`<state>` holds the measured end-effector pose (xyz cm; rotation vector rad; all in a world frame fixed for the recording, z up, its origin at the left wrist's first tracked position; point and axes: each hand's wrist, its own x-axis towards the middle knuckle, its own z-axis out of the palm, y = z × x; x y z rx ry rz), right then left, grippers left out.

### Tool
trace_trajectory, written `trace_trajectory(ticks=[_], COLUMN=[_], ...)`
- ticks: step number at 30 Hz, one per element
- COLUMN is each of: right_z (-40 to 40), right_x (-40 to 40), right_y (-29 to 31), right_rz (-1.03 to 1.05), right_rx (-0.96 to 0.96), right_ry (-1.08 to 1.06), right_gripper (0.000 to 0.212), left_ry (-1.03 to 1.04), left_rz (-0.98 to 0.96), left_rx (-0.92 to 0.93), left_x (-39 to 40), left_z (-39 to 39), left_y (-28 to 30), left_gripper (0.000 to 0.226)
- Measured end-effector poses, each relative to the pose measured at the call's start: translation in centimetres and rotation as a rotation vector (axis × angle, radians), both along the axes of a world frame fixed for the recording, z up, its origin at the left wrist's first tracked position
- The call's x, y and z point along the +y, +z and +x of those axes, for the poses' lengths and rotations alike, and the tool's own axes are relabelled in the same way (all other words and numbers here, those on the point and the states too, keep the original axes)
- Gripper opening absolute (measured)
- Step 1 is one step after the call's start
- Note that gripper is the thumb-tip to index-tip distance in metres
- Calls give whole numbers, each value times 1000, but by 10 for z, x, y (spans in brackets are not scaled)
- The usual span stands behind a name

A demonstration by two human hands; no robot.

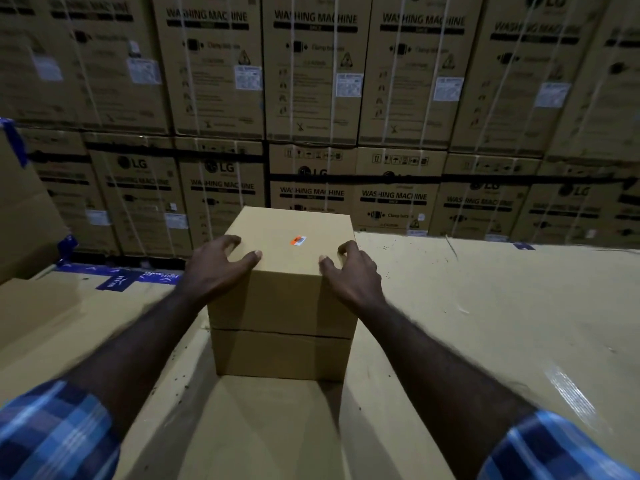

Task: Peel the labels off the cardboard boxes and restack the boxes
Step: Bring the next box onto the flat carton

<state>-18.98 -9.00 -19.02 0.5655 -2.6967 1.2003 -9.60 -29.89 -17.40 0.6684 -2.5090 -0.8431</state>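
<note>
Two plain brown cardboard boxes stand stacked in the middle of the view. The top box (287, 292) carries a small orange and white label (298, 240) on its upper face. The bottom box (280, 356) sits squarely under it. My left hand (216, 263) grips the top box's near left corner, thumb on the upper face and fingers curled over the left edge. My right hand (351, 268) grips the near right corner in the same way. Both forearms reach in from the bottom, with blue checked sleeves.
The stack rests on a broad flat cardboard surface (485, 323) with shiny tape at the right. Behind it rises a wall of large washing machine cartons (311, 98). A big carton with blue tape (20, 209) stands at the left.
</note>
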Motion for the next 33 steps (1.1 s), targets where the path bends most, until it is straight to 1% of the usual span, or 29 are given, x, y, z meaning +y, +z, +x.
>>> trace_trajectory(ticks=[3,5,9,12,18,26,33], right_z=[3,6,13,21,38,57,70], right_x=[6,15,39,59,116,231,362], right_y=[14,32,71,98,147,194,217], right_rz=[-19,-21,-35,-86,-177,-172,-168], right_rx=[-19,-13,25,71,169,228,302], right_ry=[6,11,13,6,-38,-81,-108], right_gripper=[62,64,62,59,56,56,54], left_ry=[-7,-23,-58,-43,-61,-124,-165], left_rz=[1,13,34,-19,-66,-114,-123], left_rx=[20,26,94,165,289,328,365], left_x=[4,9,31,57,124,237,366], left_z=[2,3,10,18,38,59,71], left_y=[7,18,52,81,136,188,210], left_gripper=[66,66,67,64,62,58,58])
